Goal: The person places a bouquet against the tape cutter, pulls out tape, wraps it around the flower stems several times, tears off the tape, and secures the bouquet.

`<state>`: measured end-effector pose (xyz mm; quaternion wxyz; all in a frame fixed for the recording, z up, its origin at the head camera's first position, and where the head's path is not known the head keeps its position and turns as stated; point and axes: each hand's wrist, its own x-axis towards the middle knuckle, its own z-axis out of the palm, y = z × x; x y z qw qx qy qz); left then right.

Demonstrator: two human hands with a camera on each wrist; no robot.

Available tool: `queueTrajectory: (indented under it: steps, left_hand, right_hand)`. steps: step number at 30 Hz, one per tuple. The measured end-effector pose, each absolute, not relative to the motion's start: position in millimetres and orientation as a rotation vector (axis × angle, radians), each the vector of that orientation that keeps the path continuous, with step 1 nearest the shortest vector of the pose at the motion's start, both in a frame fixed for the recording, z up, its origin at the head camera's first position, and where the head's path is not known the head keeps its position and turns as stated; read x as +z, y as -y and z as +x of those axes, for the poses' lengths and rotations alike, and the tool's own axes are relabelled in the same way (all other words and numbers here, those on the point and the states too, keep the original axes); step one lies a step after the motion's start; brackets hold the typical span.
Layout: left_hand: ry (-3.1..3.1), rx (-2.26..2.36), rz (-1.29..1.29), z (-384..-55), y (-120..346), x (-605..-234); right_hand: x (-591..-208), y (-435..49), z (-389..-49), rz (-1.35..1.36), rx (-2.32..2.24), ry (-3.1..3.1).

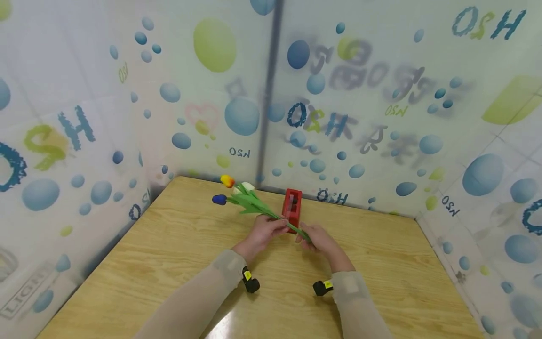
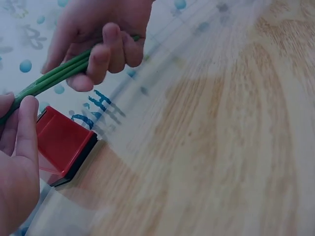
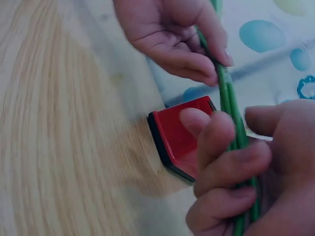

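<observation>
A small bunch of artificial tulips (image 1: 253, 203) slants across in front of me, its yellow-orange, blue and white heads toward the left. My left hand (image 1: 263, 230) pinches the green stems partway along. Lower down, the fingers of my right hand (image 1: 320, 240) curl round the stem ends. In the right wrist view a glossy band shows on the stems (image 3: 231, 98) near the left fingertips. Just behind both hands stands a red tape dispenser (image 1: 298, 203) with a dark base; its toothed cutting edge shows in the right wrist view.
The wooden table (image 1: 203, 230) runs back to a curtain (image 1: 237, 155) printed with blue and green bubbles, which also closes off both sides. Each wrist wears a small black camera (image 1: 251, 284) on a cuff.
</observation>
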<state>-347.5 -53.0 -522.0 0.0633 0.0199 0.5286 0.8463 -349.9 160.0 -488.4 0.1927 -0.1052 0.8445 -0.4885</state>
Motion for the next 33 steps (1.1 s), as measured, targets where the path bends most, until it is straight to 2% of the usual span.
queueTrajectory:
  steps: [8, 23, 33]
  left_hand:
    - [-1.595, 2.543, 0.073, -347, 52, -521]
    - [-1.469, 2.639, 0.005, -345, 52, -520]
    - [-1.513, 2.617, -0.043, -347, 50, -523]
  right_hand:
    - [-493, -169, -355, -0.252, -1.497, -2.063]
    - [-488, -156, -351, -0.623, -1.175, -2.812]
    - [-490, -158, -349, -0.634, -1.012, -2.898]
